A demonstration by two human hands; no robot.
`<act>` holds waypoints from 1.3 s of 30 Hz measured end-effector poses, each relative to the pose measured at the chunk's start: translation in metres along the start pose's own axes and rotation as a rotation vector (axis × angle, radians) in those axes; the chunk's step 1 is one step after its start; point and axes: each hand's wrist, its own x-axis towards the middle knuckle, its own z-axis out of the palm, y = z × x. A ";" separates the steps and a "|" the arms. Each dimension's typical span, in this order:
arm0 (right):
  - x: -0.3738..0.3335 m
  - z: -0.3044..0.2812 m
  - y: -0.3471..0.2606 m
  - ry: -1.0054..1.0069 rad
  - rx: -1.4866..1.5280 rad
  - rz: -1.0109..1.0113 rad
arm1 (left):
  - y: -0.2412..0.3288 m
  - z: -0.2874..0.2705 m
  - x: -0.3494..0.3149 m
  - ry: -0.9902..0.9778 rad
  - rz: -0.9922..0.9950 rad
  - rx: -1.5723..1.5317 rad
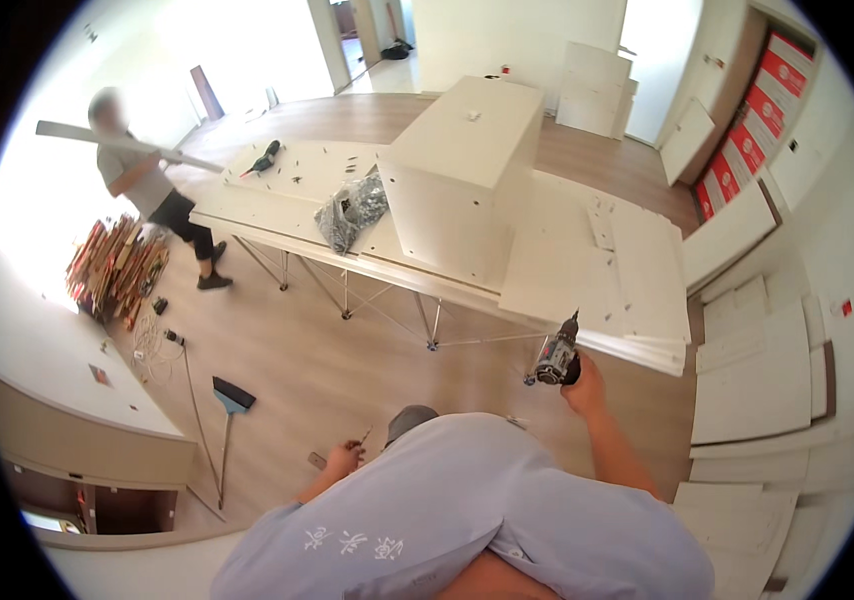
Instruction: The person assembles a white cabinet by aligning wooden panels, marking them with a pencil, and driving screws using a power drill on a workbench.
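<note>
Grey and black, a power drill (555,360) sits in the right hand (584,392), fingers wrapped round its handle, its dark bit pointing up and away toward the near edge of the surface (257,208). Lower and to the left, the left hand (345,458) has its fingers bent around a slender item (366,435) — too small to tell what it is. Just left of that hand shows a small brownish flat piece (317,460).

Beyond the drill, white panels (645,280) lie on the right part of the surface, which stands on thin metal folding legs (345,300). A large white box (467,170) rests near the middle, and a clear plastic bag (349,212) of small dark pieces lies just left of it. Farther left is a dark tool (265,158), with small loose pieces scattered near it.

At the surface's left end a co-worker (147,180) in a grey top holds a long pale strip (77,133). Below — on the wooden floor (297,400) — are a heap of wood strips (117,265) and a broom (233,396). More boards (752,380) lean along the right wall.
</note>
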 end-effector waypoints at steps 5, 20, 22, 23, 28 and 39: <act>0.129 0.016 0.002 -0.189 -0.216 0.055 | 0.111 0.014 0.101 0.111 0.094 -0.444; 0.253 0.111 -0.007 0.000 -0.374 0.163 | 0.438 -0.063 0.413 0.167 0.391 -0.145; 0.239 0.109 -0.031 0.089 -0.284 0.206 | 0.461 -0.064 0.421 0.230 0.418 -0.045; 0.229 0.113 -0.043 0.107 -0.265 0.213 | 0.469 -0.066 0.421 0.266 0.432 0.002; 0.121 0.106 -0.040 0.039 -0.362 0.206 | 0.480 -0.036 0.456 0.246 0.437 -0.082; 0.009 0.159 -0.019 -0.517 0.106 0.775 | 0.480 -0.051 0.447 0.217 0.529 0.133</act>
